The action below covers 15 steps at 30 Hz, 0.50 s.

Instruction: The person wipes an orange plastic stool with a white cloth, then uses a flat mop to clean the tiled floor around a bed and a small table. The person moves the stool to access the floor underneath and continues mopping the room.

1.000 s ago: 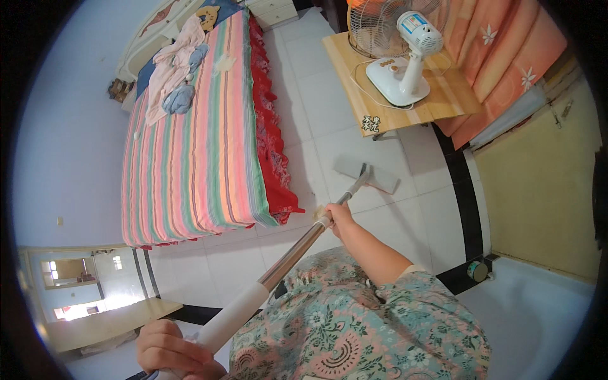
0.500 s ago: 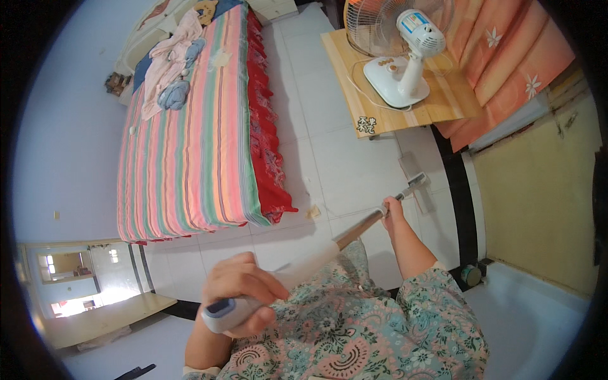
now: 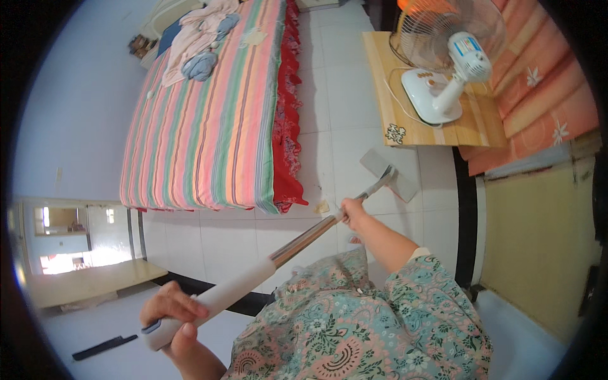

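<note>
The left hand (image 3: 170,305) grips the near end of the mop (image 3: 303,242), fingers partly hiding the handle. The bed (image 3: 209,145) is cut off above. A pale scrap (image 3: 322,207) on the floor (image 3: 304,158) is hard to make out. The right hand (image 3: 351,213) wraps the pole, covering a stretch. The mop head (image 3: 403,186) rests on the floor near the table (image 3: 478,131); its fan (image 3: 468,58) is cropped above.
</note>
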Available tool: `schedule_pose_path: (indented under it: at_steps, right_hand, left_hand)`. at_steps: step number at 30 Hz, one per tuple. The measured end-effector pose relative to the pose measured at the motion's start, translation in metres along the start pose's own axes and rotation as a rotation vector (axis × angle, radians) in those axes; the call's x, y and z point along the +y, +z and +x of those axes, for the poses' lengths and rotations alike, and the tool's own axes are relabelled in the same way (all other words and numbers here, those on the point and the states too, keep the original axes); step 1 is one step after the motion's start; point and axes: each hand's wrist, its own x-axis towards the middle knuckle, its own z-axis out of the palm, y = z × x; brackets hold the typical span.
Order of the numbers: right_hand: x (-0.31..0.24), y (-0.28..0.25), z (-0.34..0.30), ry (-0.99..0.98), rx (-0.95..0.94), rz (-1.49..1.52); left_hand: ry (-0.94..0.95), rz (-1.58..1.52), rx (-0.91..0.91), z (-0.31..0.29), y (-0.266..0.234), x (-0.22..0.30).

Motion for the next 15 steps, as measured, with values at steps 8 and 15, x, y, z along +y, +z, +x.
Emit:
schedule_pose_path:
  at_steps: [8,15]
  right_hand:
    - [0.095,0.110,-0.054,0.185,-0.002,-0.168]
    - [0.075,0.140,-0.065,-0.066,-0.195,-0.194]
  left_hand:
    - [-0.109,0.090,0.234,-0.076,-0.094,0.025]
    - [0.038,0.069,0.418,-0.102,-0.119,0.006]
